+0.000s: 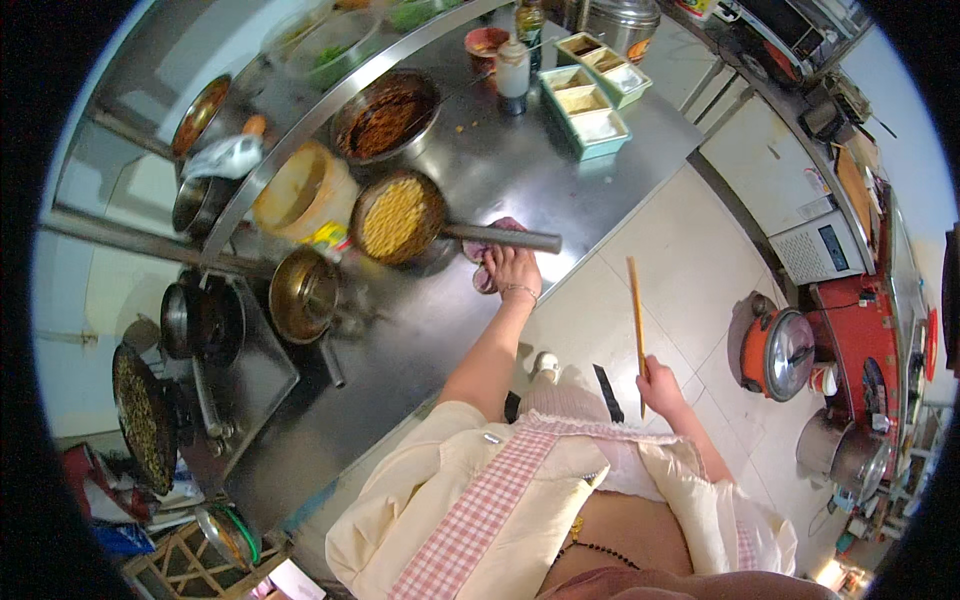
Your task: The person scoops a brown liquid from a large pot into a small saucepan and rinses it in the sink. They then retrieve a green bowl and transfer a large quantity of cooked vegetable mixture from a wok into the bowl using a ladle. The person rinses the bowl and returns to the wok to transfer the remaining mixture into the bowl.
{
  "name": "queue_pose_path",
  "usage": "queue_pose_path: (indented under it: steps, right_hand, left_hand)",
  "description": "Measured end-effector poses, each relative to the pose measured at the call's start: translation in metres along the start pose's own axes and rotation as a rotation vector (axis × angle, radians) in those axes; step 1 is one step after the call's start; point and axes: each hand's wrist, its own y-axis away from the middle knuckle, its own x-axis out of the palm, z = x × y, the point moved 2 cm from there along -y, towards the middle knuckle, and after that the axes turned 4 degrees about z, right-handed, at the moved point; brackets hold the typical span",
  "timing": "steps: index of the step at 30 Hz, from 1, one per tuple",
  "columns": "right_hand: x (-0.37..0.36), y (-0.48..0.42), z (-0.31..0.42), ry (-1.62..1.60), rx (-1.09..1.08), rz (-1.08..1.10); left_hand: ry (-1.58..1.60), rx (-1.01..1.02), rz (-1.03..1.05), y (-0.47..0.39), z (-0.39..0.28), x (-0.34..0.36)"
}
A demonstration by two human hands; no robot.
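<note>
My left hand point(514, 268) presses a crumpled purple cloth point(482, 280) onto the stainless-steel counter point(405, 319), its fingertips close under a pan handle. That handle belongs to a dark frying pan point(433, 191) full of yellow kernels or beans point(393, 216). In my right hand point(660, 386), held out over the tiled floor, is a long thin wooden stick point(637, 322). Whether it is one stick or a pair of chopsticks together, I cannot tell.
Behind the pan stand a bowl of dark red paste point(390, 112), a beige tub point(304, 191) and divided seasoning boxes point(585, 112). An empty pan point(304, 294) sits left. A steel shelf edge point(360, 75) overhangs the counter. An orange electric pot point(776, 352) is at right.
</note>
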Motion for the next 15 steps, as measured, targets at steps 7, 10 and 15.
queue_pose_path:
  steps: [7, 10, 15]
  right_hand:
    - [-0.025, 0.026, -0.066, -0.134, 0.315, -0.024]
    - [-0.016, 0.031, -0.09, -0.18, 0.362, -0.008]
    - [-0.012, 0.023, -0.106, -0.216, 0.311, -0.02]
  left_hand:
    - [0.101, 0.102, -0.371, -0.105, -0.09, 0.022]
    - [0.08, 0.281, -0.214, -0.112, -0.142, 0.038]
    - [0.277, 0.68, -0.16, -0.086, -0.207, 0.056]
